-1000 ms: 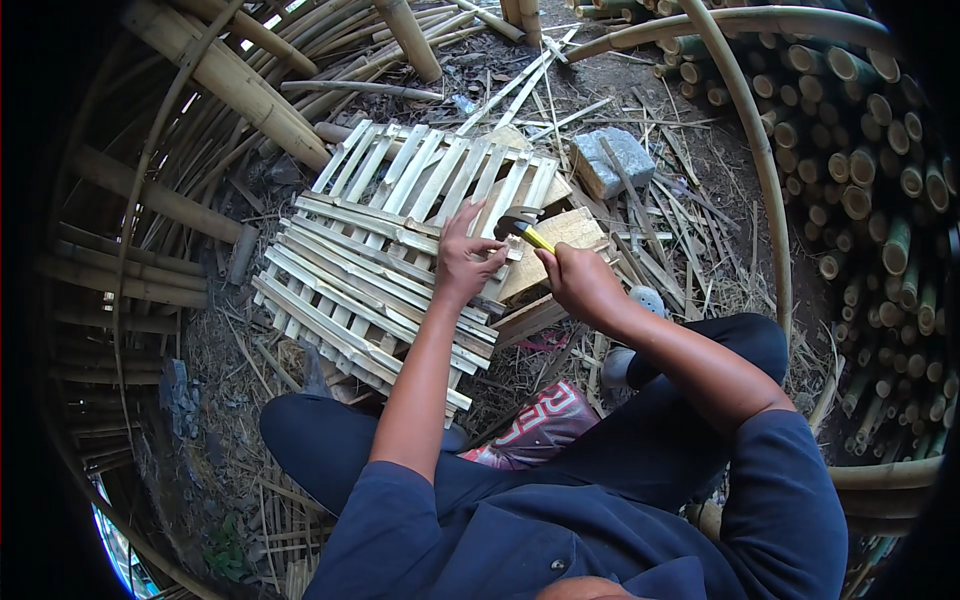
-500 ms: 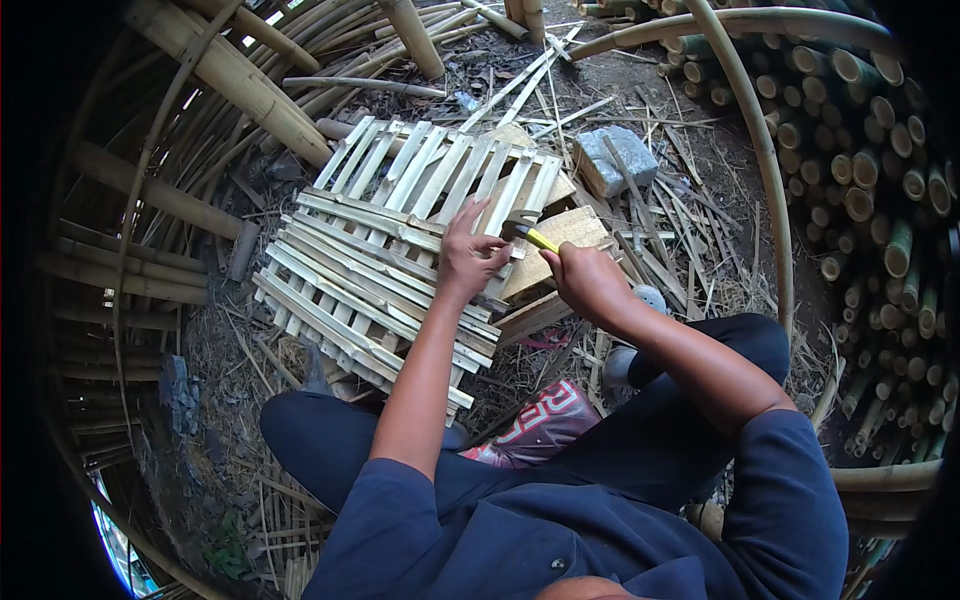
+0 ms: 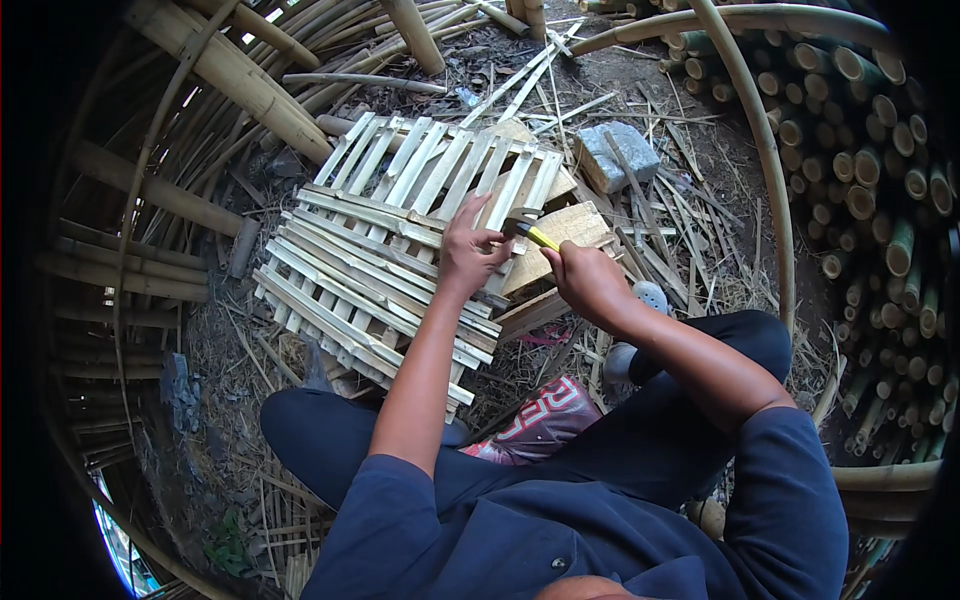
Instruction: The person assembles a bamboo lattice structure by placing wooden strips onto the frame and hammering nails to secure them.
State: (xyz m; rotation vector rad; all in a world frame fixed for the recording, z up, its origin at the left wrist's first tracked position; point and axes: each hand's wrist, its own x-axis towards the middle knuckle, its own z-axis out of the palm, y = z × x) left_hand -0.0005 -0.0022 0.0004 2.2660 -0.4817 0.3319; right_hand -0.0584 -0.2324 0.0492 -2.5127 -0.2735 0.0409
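Observation:
My right hand (image 3: 585,280) is closed round the handle of a hammer (image 3: 543,238), yellow and black with a dark metal head. The hammer head is close beside the thumb of my left hand (image 3: 467,257), over the right edge of a slatted bamboo panel (image 3: 365,265). My left hand rests at the panel's edge, thumb and fingers bent together; anything small between them is hidden. Pale split slats of the panel run in two crossing directions. Beneath its right side is a wooden block (image 3: 560,240).
A grey stone block (image 3: 617,158) lies beyond the panel on the right. Cut bamboo poles (image 3: 860,170) are stacked at the far right, and more bamboo (image 3: 235,85) stands at the left. A red and dark printed sack (image 3: 540,425) lies between my legs. Bamboo scraps litter the ground.
The hammer head has shifted very slightly near my left thumb. Both hands and the panel are otherwise nearly where they were.

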